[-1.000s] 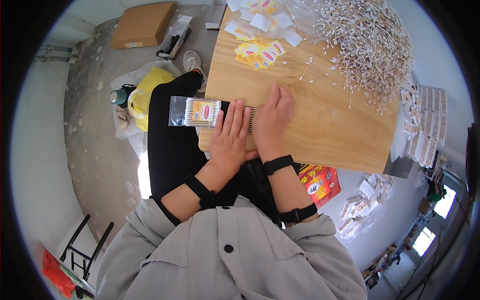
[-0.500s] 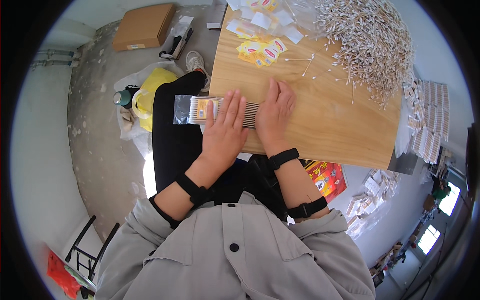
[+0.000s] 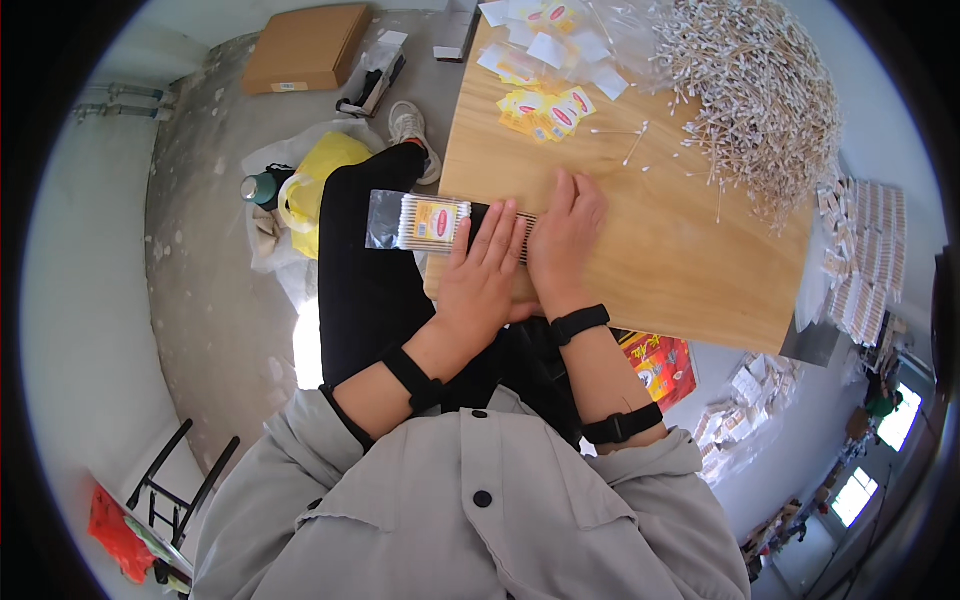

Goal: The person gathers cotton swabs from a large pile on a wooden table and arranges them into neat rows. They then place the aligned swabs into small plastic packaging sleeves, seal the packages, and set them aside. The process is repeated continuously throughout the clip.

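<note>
A clear plastic packet (image 3: 384, 220) lies across the table's near left corner, its left end past the edge. Inside it, a row of white-tipped cotton swabs (image 3: 408, 222) sits under a yellow and white label card (image 3: 437, 221). From the packet's right side a dark strip (image 3: 479, 214) with light stick-like stripes runs under my hands. My left hand (image 3: 478, 285) lies flat over this strip, open, thumb beside the label. Pressed against the strip's right end, my right hand (image 3: 562, 240) is closed with bent fingers; its palm side is hidden.
Loose cotton swabs form a large heap (image 3: 755, 100) at the far right of the wooden table (image 3: 660, 250). Yellow label cards (image 3: 548, 113) and clear bags (image 3: 615, 25) lie at the back. Stacked swab packs (image 3: 870, 240) stand beyond the right edge. A cardboard box (image 3: 306, 48) rests on the floor.
My left hand has slid a little right and toward me, uncovering the label card. My right hand stays at the strip's end. The whole view has shifted slightly.
</note>
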A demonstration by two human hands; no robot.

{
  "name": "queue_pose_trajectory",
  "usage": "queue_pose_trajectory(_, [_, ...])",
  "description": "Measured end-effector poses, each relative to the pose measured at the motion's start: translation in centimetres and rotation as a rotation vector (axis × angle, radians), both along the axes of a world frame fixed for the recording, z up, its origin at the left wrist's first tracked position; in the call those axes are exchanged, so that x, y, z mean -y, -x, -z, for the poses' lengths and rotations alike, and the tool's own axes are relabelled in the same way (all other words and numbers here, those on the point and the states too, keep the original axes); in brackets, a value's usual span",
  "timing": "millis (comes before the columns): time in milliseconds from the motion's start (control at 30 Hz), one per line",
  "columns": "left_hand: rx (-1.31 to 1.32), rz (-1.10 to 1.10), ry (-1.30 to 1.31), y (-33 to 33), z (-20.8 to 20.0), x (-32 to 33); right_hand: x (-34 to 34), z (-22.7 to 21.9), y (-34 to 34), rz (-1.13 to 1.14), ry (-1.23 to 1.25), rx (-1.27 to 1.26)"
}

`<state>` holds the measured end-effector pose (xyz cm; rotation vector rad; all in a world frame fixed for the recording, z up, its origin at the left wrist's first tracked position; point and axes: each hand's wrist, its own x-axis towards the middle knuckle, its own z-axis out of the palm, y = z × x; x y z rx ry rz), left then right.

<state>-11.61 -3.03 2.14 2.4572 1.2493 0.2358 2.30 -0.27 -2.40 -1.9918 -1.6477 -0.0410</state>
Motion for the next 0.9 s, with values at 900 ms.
queue_pose_trajectory(900, [0.546,-0.04,0.078,2.8,-3.0,-1.9,-0.1,-0.2,-0.1,-0.033,-0.021,0.05])
